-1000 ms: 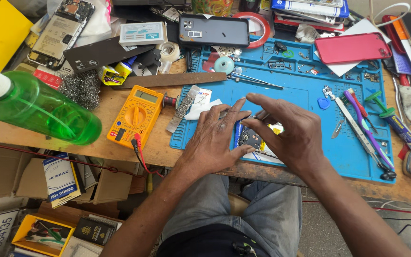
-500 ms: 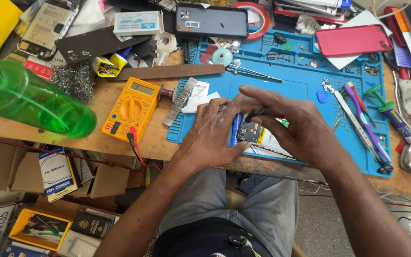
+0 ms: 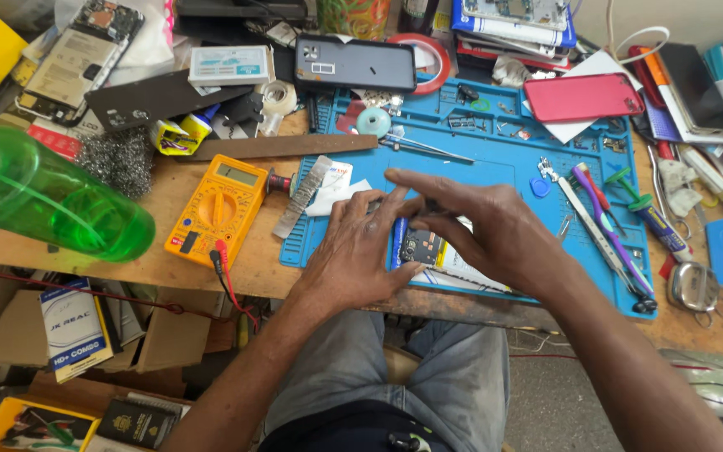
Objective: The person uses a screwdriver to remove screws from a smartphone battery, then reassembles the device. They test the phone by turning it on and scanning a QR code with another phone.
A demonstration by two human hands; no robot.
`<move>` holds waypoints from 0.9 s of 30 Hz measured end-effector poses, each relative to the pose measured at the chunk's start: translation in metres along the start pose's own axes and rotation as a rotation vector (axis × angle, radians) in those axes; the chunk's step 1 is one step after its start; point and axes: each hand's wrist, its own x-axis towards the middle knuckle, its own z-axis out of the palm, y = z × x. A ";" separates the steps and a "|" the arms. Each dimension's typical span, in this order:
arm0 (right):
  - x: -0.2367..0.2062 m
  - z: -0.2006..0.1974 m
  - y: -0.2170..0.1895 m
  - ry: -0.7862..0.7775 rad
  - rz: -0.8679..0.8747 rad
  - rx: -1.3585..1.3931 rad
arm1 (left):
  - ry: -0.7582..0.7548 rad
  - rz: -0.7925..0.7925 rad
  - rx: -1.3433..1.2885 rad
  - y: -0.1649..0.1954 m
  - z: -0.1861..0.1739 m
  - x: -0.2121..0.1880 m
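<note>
Both hands work on an opened phone (image 3: 425, 249) that lies near the front edge of the blue rubbery repair mat (image 3: 495, 159), itself close to the bench's worn wooden lip. The left hand (image 3: 360, 247) lies flat, fingers spread and pressing the phone's left side. The right hand (image 3: 485, 226) arches over its top, fingers curled narrow; they seem to pinch something small, though the view hides it. Free mat stays open only in the centre. A yellow boxy multimeter (image 3: 215, 205) crowds the left, slim metal tweezers (image 3: 597, 230) and screwdrivers the right, a glossy green bottle (image 3: 43, 197) further left.
</note>
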 end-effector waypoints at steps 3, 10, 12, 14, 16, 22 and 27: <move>0.002 0.003 -0.004 0.059 -0.035 -0.065 | -0.039 -0.064 -0.025 -0.001 0.000 -0.003; 0.007 0.005 -0.015 0.096 0.160 -0.029 | -0.117 -0.105 -0.054 -0.008 -0.003 -0.006; 0.005 0.005 -0.014 0.034 0.056 0.077 | -0.084 -0.033 -0.049 -0.009 -0.003 -0.005; 0.004 0.007 -0.014 0.027 0.053 0.090 | -0.070 -0.008 -0.058 -0.009 -0.003 -0.006; 0.003 0.010 -0.012 0.094 0.144 0.000 | -0.072 -0.013 -0.069 -0.008 -0.003 -0.006; 0.000 -0.001 -0.009 -0.029 0.105 0.036 | -0.051 0.027 -0.079 -0.008 -0.003 -0.005; -0.002 0.003 -0.004 0.095 0.197 0.123 | -0.044 -0.008 -0.051 -0.006 -0.002 -0.005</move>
